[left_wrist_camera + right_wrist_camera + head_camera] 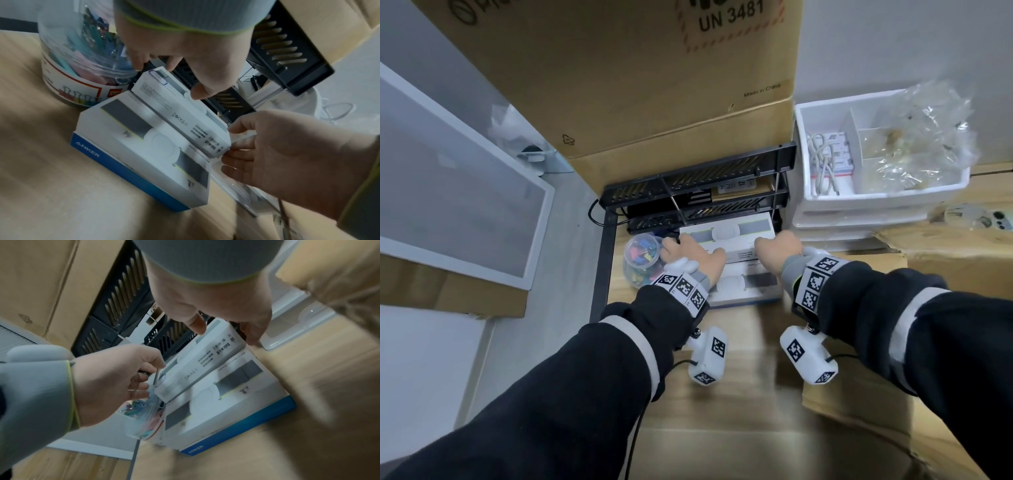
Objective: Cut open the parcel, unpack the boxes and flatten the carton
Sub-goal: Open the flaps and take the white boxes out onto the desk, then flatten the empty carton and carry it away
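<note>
Both hands hold one long white product box (pixel 726 236) by its ends. My left hand (pixel 690 257) pinches the left end and my right hand (pixel 779 250) grips the right end. In the left wrist view this box (pixel 185 116) is tilted, its printed side towards me, between the left hand (pixel 185 65) and the right hand (pixel 267 154). A second white box with a blue Anker side (pixel 746 287) lies flat on brown cardboard (pixel 722 411) just in front of it. The right wrist view shows the held box (pixel 205 360) right behind the flat box (pixel 226 402).
A black slatted rack (pixel 698 185) stands right behind the boxes, with a big brown carton (pixel 637 85) over it. A clear jar of coloured binder clips (pixel 642 260) sits beside my left hand. Stacked white trays (pixel 876 192) stand on the right, a white-framed panel (pixel 448 188) on the left.
</note>
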Available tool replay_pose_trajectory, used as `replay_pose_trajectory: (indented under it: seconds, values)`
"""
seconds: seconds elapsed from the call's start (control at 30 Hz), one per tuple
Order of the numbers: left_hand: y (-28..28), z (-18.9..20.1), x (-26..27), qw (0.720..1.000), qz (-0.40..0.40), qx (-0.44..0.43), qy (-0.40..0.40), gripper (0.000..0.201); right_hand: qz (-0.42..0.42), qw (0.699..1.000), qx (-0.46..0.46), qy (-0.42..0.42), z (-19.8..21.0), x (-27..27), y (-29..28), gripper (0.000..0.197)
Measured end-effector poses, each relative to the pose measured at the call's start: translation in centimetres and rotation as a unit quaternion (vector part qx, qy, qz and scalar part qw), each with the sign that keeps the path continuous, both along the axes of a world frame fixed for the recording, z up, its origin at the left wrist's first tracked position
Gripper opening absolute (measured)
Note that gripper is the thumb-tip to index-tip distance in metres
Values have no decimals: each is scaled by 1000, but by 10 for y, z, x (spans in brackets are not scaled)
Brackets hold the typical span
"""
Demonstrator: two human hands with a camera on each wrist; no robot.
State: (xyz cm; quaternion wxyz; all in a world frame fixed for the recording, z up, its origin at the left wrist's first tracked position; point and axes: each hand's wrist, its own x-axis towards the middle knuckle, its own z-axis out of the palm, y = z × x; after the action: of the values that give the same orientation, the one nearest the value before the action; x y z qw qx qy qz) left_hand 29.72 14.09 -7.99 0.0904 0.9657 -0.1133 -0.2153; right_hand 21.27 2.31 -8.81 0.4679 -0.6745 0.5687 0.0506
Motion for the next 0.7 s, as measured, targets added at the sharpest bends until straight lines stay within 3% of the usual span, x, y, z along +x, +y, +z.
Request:
replay_pose_trajectory:
  seconds: [0.1, 0.23, 0.33, 0.43, 0.7]
  values:
    - [-10, 17, -13, 997, -44, -32, -55, 49, 2, 1000, 3, -16, 21, -4, -8, 17]
    - [-24, 29, -21, 995, -78, -59, 12, 21, 13, 993, 113, -37, 47, -10, -15, 9]
    - [-39, 45, -40, 987, -117, -30, 103, 27, 51, 976, 197, -81, 73, -34, -26, 12]
    - [-54, 53, -54, 977, -118, -63, 167, 20, 85, 967, 214, -107, 93, -57, -41, 18]
    - [-112, 77, -128, 964, -173, -108, 174, 16, 47, 972, 177, -150, 121, -162, -115, 21]
